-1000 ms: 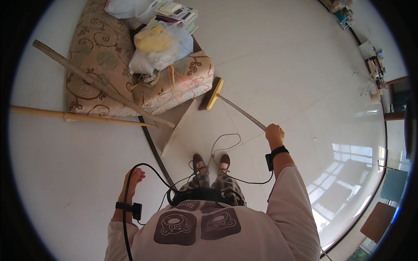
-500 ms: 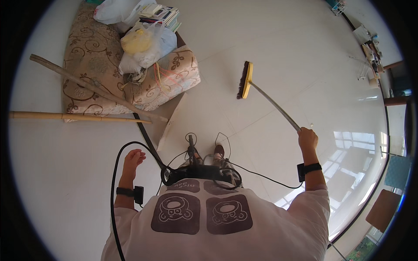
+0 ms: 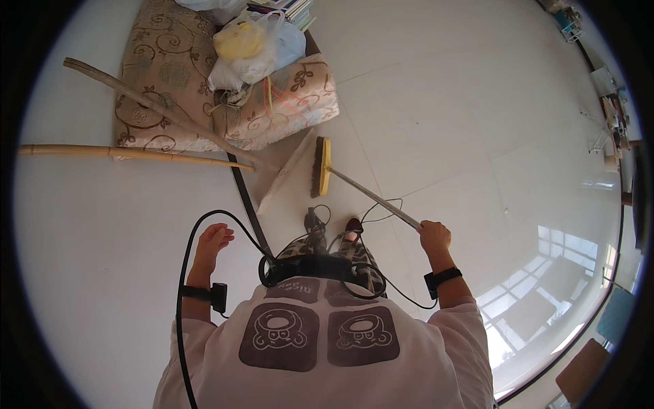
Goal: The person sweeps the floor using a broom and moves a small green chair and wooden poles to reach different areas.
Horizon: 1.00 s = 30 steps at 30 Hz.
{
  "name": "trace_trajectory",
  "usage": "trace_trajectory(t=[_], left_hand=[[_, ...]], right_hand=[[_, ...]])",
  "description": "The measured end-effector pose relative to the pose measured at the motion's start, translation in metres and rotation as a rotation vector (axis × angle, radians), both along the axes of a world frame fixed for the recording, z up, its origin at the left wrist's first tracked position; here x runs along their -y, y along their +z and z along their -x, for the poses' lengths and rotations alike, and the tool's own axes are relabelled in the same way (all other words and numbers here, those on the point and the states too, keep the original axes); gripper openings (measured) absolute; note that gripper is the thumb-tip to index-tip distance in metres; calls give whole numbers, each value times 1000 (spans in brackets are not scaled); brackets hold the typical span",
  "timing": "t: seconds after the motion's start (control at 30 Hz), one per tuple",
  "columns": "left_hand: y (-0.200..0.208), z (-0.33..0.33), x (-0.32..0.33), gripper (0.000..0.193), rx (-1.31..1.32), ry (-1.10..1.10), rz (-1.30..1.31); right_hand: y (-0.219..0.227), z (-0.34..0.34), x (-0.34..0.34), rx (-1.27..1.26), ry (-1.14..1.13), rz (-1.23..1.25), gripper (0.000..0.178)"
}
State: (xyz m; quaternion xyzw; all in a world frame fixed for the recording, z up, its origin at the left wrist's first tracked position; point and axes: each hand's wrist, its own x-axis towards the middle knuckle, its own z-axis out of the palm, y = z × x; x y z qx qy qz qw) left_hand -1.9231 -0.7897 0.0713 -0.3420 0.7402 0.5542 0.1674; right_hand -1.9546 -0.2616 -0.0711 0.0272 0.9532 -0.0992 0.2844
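My right grip [image 3: 434, 236] is wrapped around the handle end of the broom [image 3: 325, 167], fingers folded over it with no gap I can make out. The handle [image 3: 375, 195] slopes off to the left, and the yellow head is down at the floor [image 3: 436, 123], below the near right corner of the sofa [image 3: 167, 68], dark bristles facing left. They sit just beside the board [image 3: 289, 172]; I can't tell whether they touch it. My left grip [image 3: 216, 238] is well apart from the broom, half open with fingers loosely bent, and I see nothing in it. A black cable [image 3: 181, 320] arcs around that wrist.

Further out, the board lies by the sofa's near edge. A brown stick [image 3: 157, 108] slants across that edge down to the board, and a bamboo pole [image 3: 129, 152] runs below it. On the sofa, I see a plastic bag [image 3: 248, 65] near the inner corner, books [image 3: 296, 9] behind it.
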Motion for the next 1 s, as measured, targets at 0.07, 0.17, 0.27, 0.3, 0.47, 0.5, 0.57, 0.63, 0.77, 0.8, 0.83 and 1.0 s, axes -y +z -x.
trace_trajectory(t=[0.07, 0.17, 0.27, 0.3, 0.47, 0.5, 0.57, 0.63, 0.77, 0.8, 0.83, 1.0], left_hand=[[5, -19, 6, 26, 54, 111, 78], [11, -49, 13, 28, 56, 222, 110], [12, -74, 15, 30, 72, 271, 70], [11, -80, 15, 30, 130, 357, 105], [0, -110, 19, 33, 117, 371, 44], [-3, -115, 21, 33, 102, 342, 11], [-9, -119, 24, 33, 99, 389, 27], [-15, -120, 28, 32, 99, 346, -27], [-24, -118, 33, 28, 111, 331, -65], [-25, -118, 34, 28, 105, 322, -63], [-25, -118, 35, 28, 68, 322, -37], [-24, -116, 37, 28, 90, 276, -69]], right_hand=[[-11, 10, -9, 61, -18, -105, 21], [-9, 25, -57, 73, -131, -78, 21], [11, 47, -120, 88, -172, -334, 23], [18, 56, -136, 72, -215, -293, 24], [53, 80, -171, -55, -120, -467, 26], [60, 80, -170, -39, -89, -574, 26], [74, 66, -165, -73, -21, -519, 25], [89, 50, -159, -87, -48, -603, 25], [111, 15, -146, -101, -200, -445, 28], [111, 9, -139, -104, -209, -385, 29], [112, 3, -134, -106, -229, -269, 28], [89, -23, -82, -49, -191, -171, 26]])
